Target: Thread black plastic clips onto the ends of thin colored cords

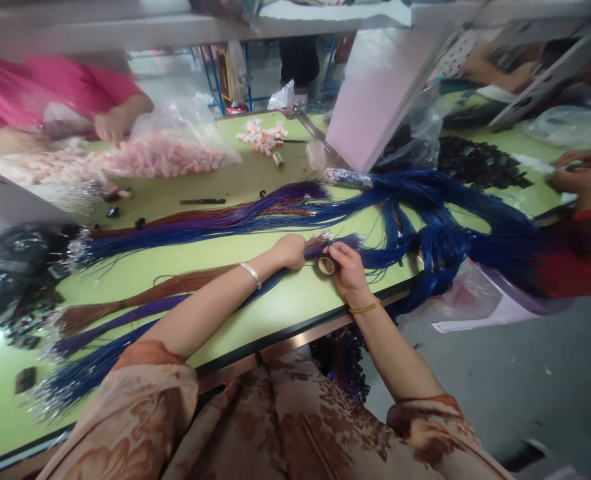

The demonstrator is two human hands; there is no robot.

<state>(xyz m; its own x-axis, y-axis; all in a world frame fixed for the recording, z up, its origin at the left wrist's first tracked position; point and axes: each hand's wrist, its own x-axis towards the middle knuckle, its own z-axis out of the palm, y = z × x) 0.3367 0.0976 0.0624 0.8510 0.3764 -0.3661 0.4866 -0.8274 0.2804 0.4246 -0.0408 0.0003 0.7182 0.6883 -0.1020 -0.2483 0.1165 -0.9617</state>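
My left hand (290, 252) is closed around a bundle of thin brown, purple and blue wires (318, 244) close to its metal-tipped right end. Just to its right, my right hand (348, 263) pinches a small roll of black tape (328, 265) against the bundle's end. Left of my forearm, the strands fan out into brown wires (165, 290), purple wires (125, 320) and blue wires (100, 350), all with silvery tips. Behind my hands lies another long bundle of brown, purple and blue wires (215, 220).
The green table (285, 300) holds a dark blade-like tool (202, 201), black parts (480, 162) and pink-white parts (160, 152). A thick blue wire hank (440, 250) hangs over the front edge. A co-worker in pink (60, 93) sits opposite; another's hand (580, 177) shows at right.
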